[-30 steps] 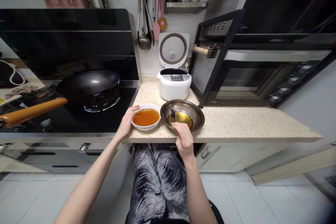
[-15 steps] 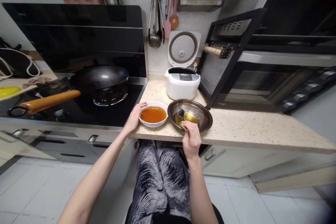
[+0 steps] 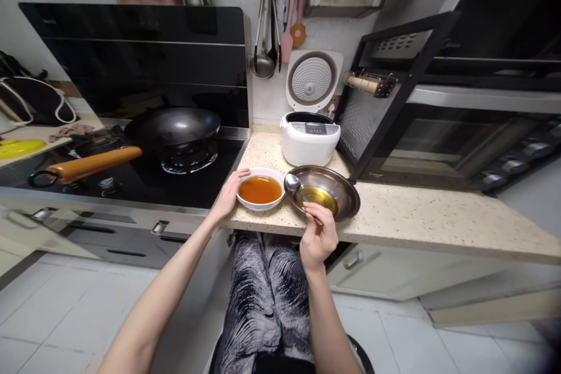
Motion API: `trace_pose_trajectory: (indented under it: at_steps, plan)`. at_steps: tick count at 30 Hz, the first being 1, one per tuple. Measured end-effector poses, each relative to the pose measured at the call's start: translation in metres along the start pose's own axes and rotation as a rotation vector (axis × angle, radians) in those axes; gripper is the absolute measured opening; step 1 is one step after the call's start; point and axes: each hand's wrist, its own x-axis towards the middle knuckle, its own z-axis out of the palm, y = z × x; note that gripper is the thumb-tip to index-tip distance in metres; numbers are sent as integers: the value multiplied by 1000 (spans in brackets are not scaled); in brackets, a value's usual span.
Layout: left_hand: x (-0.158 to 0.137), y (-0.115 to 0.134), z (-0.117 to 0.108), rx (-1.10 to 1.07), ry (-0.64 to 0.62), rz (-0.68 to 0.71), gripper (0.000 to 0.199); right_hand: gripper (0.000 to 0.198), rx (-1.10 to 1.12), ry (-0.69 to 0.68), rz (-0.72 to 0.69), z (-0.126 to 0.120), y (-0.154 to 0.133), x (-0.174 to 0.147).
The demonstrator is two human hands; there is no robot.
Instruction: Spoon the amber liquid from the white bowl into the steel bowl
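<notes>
My left hand [image 3: 228,194] grips the left side of a white bowl [image 3: 261,206], its fingers over the rim. Reddish-amber liquid [image 3: 259,190] fills much of that bowl. Close on its right stands a wide, dark metal bowl [image 3: 349,194] with a shallow pool of yellow liquid [image 3: 323,197]. My right hand [image 3: 319,236] is closed round the handle of a metal spoon [image 3: 293,182] at the front of the metal bowl. The spoon's head is over that bowl's left rim, near the white bowl. Whether the spoon carries liquid I cannot tell.
Behind the bowls a white rice cooker [image 3: 310,143] stands with its lid up. A black wok [image 3: 175,127] is on the hob at left, its wooden handle [image 3: 96,165] pointing towards me. An oven [image 3: 438,146] is at right; utensils [image 3: 265,29] hang on the wall.
The spoon's head has risen from inside the metal bowl and moved left to its rim. My left hand stays at the white bowl. The whole view has shifted slightly.
</notes>
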Motion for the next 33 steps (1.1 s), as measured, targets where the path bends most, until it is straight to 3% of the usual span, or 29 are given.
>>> trace_pose_trajectory:
  at_steps: [7, 17, 28, 33]
  plan:
    - [-1, -2, 1, -25, 10, -11, 44, 19, 73, -187, 22, 29, -6, -10]
    - [-1, 4, 1, -27, 7, -21, 43, 18, 65, -257, 66, 40, 1, -17]
    - [0, 2, 1, -18, 2, -21, 44, 16, 142, -142, 319, 42, 0, -25]
    - [0, 2, 1, -24, 1, -16, 44, 14, 176, -106, 349, 41, 0, -26]
